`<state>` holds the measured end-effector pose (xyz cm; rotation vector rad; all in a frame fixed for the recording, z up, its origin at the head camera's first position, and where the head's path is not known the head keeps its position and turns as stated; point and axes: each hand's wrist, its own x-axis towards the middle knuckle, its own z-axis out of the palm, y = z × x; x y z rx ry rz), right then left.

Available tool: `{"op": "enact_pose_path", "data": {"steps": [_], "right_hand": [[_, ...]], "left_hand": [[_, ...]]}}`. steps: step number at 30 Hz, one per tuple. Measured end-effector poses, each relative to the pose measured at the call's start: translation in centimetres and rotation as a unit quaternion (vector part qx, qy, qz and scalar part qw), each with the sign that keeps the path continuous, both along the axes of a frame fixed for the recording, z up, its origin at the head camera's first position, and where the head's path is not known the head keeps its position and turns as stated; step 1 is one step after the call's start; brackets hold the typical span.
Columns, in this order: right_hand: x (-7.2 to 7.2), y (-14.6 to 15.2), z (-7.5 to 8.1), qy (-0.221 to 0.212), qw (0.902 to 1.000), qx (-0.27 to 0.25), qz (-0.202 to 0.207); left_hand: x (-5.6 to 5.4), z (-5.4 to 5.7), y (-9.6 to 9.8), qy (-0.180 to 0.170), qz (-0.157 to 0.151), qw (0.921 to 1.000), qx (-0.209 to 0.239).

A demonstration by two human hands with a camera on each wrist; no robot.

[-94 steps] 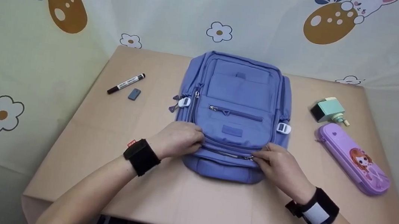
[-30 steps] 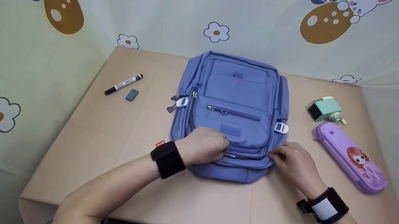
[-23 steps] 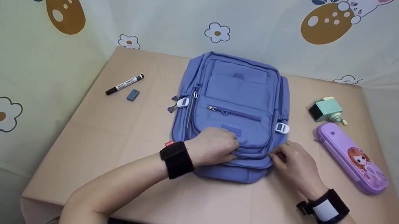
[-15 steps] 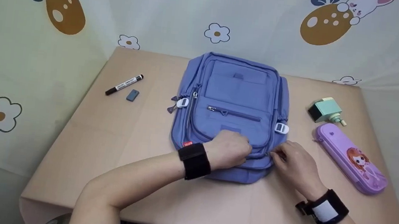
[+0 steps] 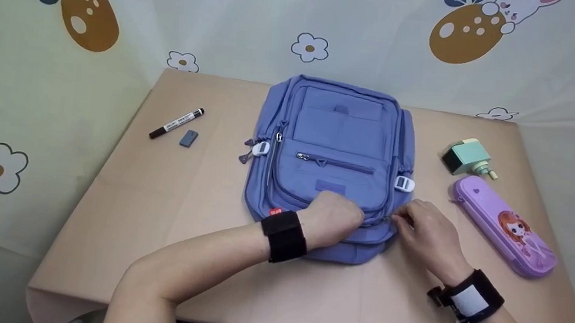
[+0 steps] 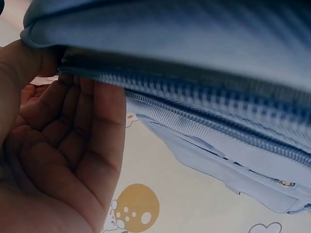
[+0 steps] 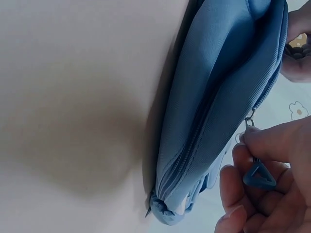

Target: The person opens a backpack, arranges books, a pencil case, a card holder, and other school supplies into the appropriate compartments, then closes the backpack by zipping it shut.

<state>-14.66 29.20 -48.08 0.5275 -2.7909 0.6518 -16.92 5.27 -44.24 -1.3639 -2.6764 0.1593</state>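
Filling the foreground: tan-topped table (image 5: 111,239), faintly creased, shadowed near the hands.
Walls: pale fabric (image 5: 249,21) printed with flowers, rabbits and orange fruit.
Backpack (image 5: 342,130): lying mid-table, zippered front up.
Left hand (image 5: 332,221): fingers curled, pinching the backpack's fabric beside a lower zipper.
Right hand (image 5: 430,240): thumb and finger closed on the zipper pull (image 7: 260,177) at the lower right corner.
Since the earliest frame: left hand shifted rightward; right hand and pull moved around that corner; marker (image 5: 177,123) and pencil case (image 5: 492,217) unmoved.
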Motion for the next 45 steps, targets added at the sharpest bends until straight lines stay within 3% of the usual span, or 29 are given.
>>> {"op": "enact_pose_path", "data": {"steps": [7, 16, 25, 32, 37, 42, 45], "right_hand": [[-2.1, 0.3, -0.1, 0.002, 0.9994, 0.018, -0.030], [-5.2, 1.3, -0.3, 0.043, 0.9972, 0.041, -0.044], [-5.5, 1.5, 0.0, 0.031, 0.9979, 0.039, -0.042], [-5.4, 1.5, 0.3, 0.036, 0.9982, 0.025, -0.040], [-5.5, 1.3, 0.6, 0.036, 0.9984, 0.016, -0.040], [-5.6, 1.1, 0.8, 0.041, 0.9983, 0.012, -0.038], [-5.5, 1.1, 0.9, 0.043, 0.9983, 0.013, -0.037]], "left_hand": [[0.0, 0.0, -0.1, -0.010, -0.006, 0.9999, -0.003], [0.1, 0.1, -0.2, -0.032, -0.003, 0.9994, -0.008], [0.0, 0.1, -0.4, -0.037, -0.003, 0.9993, 0.004], [-0.1, 0.5, 0.1, -0.073, 0.008, 0.9972, 0.016], [0.1, 0.8, 1.8, -0.043, 0.013, 0.9988, 0.017], [0.5, 0.6, 4.2, 0.005, 0.030, 0.9986, -0.043], [0.7, 0.3, 5.0, 0.013, 0.039, 0.9962, -0.077]]}}
